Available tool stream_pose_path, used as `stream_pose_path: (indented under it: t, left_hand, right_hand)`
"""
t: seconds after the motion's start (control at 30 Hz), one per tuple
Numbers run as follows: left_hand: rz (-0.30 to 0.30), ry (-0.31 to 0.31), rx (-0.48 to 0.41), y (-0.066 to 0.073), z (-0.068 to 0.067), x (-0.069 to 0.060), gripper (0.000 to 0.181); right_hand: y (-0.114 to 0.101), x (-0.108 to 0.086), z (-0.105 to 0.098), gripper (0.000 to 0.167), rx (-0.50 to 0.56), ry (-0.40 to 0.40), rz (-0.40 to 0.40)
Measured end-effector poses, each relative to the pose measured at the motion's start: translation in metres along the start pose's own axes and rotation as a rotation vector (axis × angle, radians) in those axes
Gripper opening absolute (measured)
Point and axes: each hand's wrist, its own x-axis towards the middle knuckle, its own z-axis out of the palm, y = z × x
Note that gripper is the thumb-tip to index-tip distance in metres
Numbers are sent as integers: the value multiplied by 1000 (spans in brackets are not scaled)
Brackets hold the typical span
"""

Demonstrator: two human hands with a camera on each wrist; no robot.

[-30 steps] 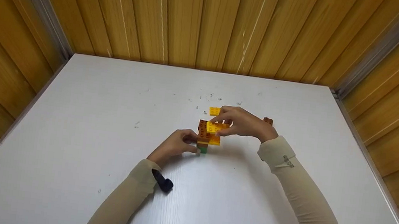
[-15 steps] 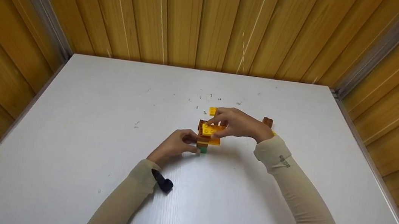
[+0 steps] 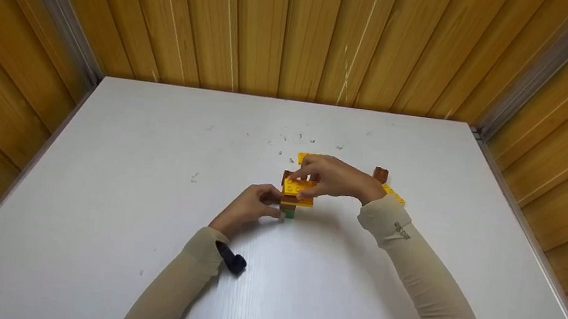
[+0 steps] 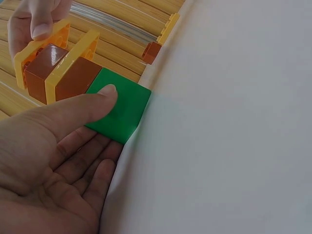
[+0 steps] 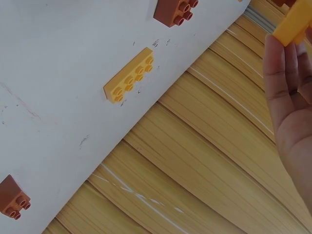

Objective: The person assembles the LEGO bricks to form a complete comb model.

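Observation:
A small tower of bricks stands on the white table, its green brick at the bottom. Above that come a brown brick, a yellow plate and another brown brick. My left hand holds the green base, thumb pressed on its face and fingers beneath in the left wrist view. With thumb and fingertips my right hand pinches a second yellow plate at the top of the tower. In the left wrist view this plate sits slightly askew against the upper brown brick; whether it is seated I cannot tell.
Behind the tower lie a loose yellow plate and brown bricks, one near the tower. Beyond the right wrist are a brown brick and another yellow plate. Wood-patterned walls border the white table.
My right hand has moved left and slightly nearer, bringing the yellow plate over the tower's top. The loose yellow plate on the right has come into sight. My left hand stays put.

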Motion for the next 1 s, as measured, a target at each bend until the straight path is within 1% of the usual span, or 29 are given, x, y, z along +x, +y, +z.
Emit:
stream_pose_path:
  t: [0.27,0.43,0.57,0.7,0.8,1.0]
  left_hand:
    - [7,10,28,0,0,1,32]
    - [7,7,21,0,0,1,32]
    - [1,8,10,0,0,1,32]
    - [13,2,-2,0,0,0,33]
    - [22,-1,-7,-1,0,0,33]
    - [42,-5,6,-3,0,1,32]
  right_hand:
    - [-4,1,1,38,-31,-8,12]
    - [-6,2,2,38,-40,-7,30]
    - [-5,3,4,37,-22,-17,67]
    - [-4,4,4,37,14,-28,92]
    - [-4,4,4,36,35,-32,85]
    - [-3,6,4,37,40,-34,80]
